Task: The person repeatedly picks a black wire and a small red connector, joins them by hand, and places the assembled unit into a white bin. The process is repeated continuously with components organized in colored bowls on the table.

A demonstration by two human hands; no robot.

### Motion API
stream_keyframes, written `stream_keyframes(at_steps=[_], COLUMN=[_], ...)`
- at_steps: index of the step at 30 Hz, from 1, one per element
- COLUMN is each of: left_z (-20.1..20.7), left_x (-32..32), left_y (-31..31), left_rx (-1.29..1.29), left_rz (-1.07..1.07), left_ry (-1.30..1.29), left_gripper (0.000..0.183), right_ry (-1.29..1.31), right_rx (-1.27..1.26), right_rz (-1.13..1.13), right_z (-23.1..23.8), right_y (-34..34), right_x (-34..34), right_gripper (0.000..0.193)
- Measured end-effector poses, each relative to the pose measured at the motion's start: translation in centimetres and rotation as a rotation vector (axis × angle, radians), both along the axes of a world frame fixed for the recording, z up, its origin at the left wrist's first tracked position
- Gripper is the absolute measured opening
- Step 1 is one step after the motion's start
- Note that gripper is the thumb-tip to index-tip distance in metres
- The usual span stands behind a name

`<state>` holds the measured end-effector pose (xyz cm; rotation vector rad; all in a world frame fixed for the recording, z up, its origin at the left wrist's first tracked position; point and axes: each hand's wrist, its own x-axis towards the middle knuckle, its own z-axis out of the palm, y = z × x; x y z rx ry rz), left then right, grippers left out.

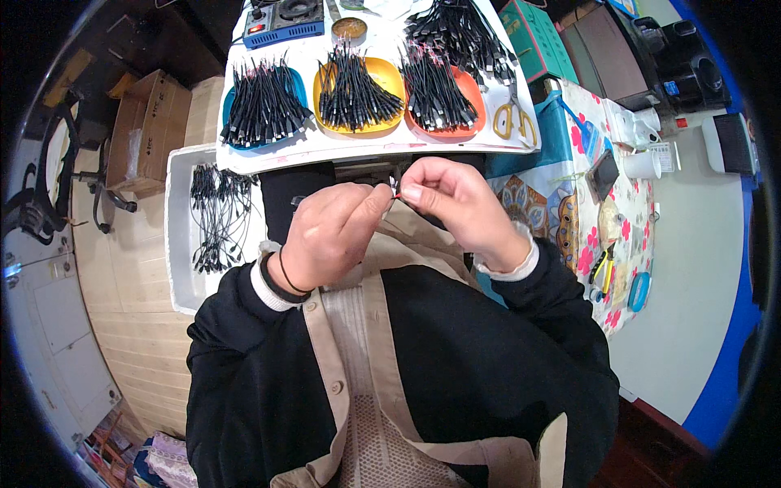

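Note:
Both hands meet above my lap, just in front of the white table's near edge. My left hand point(335, 228) is closed in a pinch, and a dark plug end sticks out behind its knuckles. Between the fingertips of the two hands shows the bared end of a short black cable point(396, 195), with thin reddish and pale wires. My right hand point(455, 202) pinches those wire ends between thumb and forefinger. Most of the cable is hidden inside the left hand. Beyond them, similar black cables fill a blue tray point(229, 89), a yellow tray point(394, 75) and an orange tray point(480, 98).
A loose heap of cables point(460, 32) lies at the back right of the white table point(325, 148), near yellow-handled scissors point(514, 120). A blue soldering station point(283, 31) stands far left beside a small round tin point(349, 29). Left of me, a white foam box point(181, 244) holds more cables.

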<state>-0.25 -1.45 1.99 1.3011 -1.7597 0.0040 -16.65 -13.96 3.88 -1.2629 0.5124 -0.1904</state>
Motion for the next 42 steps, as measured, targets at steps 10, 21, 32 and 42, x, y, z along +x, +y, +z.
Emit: stream_keyframes(at_steps=[10,21,32,42], left_z=[0.3,-1.3,-1.7,-0.5], left_x=[1.7,1.0,0.9,1.6], left_y=[1.1,2.2,1.5,0.1], left_rx=[0.586,0.515,0.504,0.040], left_rz=[-0.430,-0.488,-0.509,-0.200], left_ry=[1.042,1.405,1.428,0.159], left_gripper=[0.015,0.012,0.011,0.013], right_ry=[-0.328,-0.162,-0.556,0.021], right_rx=[-1.099,-1.390,-1.313,-0.012], right_rz=[0.116,-0.041,0.078,0.200], right_z=[2.5,0.5,0.7,-0.7], right_y=[-0.3,-2.7,-0.7,-0.1], right_x=[0.4,-0.3,1.0,0.4], right_gripper=[0.018,0.013,0.032,0.014])
